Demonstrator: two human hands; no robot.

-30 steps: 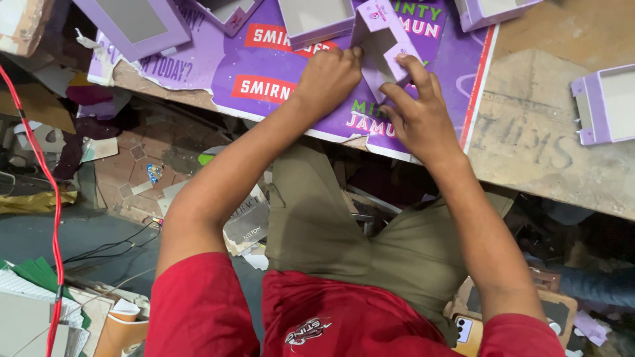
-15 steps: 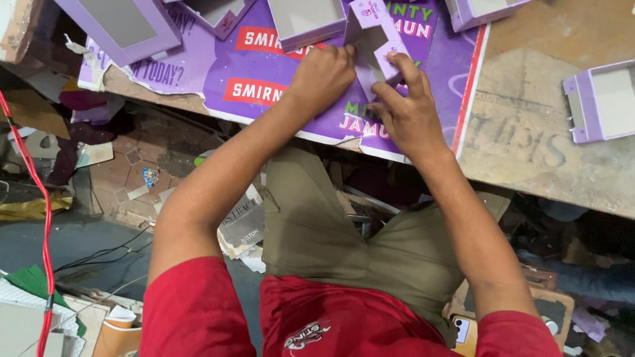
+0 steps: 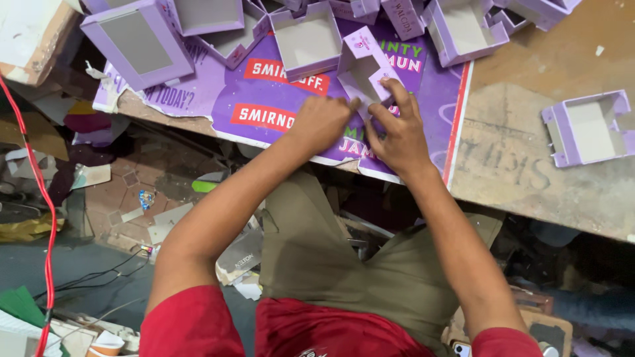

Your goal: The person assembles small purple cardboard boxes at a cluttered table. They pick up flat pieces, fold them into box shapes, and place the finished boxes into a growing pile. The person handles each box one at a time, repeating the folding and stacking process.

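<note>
- Pinching a small purple cardboard box (image 3: 362,66) from both sides, the left hand (image 3: 322,120) and right hand (image 3: 397,129) work at the near edge of the wooden table (image 3: 529,165); the box sits tilted on a large purple printed sheet (image 3: 264,99) spread over the table's left part.
- The left hand's fingers are curled closed, their tips pressing at the box's lower corner; the right hand's fingers are spread, forefinger and thumb closed on the box's right flap.
- The box's open mouth faces up and slightly toward the person; its long axis seems to run diagonally, from the near right up to the far left, with one wall lifted off the sheet.
- Risk, as I judge it: the thin card walls could crease or tear if the pinch tightens unevenly; a flap may spring back if either hand lets go.
- The box is close to the table's edge; a slip could send it down onto the cluttered floor (image 3: 119,198).
- Finished purple trays (image 3: 305,41) crowd just behind; a careless nudge could knock them; one lone tray (image 3: 587,127) lies well apart to the right.
</note>
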